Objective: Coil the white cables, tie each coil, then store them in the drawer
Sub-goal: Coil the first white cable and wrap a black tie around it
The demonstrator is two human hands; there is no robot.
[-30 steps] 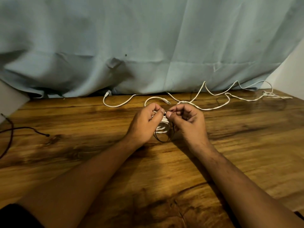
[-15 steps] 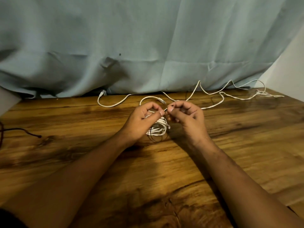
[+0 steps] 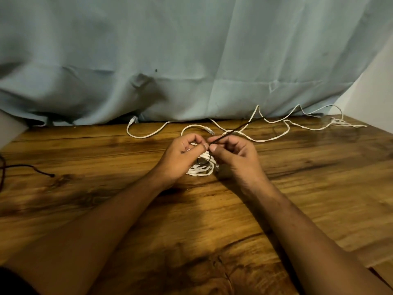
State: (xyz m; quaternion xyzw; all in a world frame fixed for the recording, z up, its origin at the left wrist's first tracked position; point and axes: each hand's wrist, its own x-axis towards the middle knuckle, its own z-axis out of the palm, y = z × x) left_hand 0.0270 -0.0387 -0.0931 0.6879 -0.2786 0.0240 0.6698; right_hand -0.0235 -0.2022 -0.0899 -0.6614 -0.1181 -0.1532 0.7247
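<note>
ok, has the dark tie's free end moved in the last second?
Yes. The dark tie now stretches from the right hand away across the loose white cable toward the curtain.

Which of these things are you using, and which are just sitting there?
Using:
white cable coil, gripped by left hand
dark tie string, pinched by right hand
loose white cables, not yet coiled

Just sitting:
dark cord at the left edge
blue curtain
wooden table
</note>
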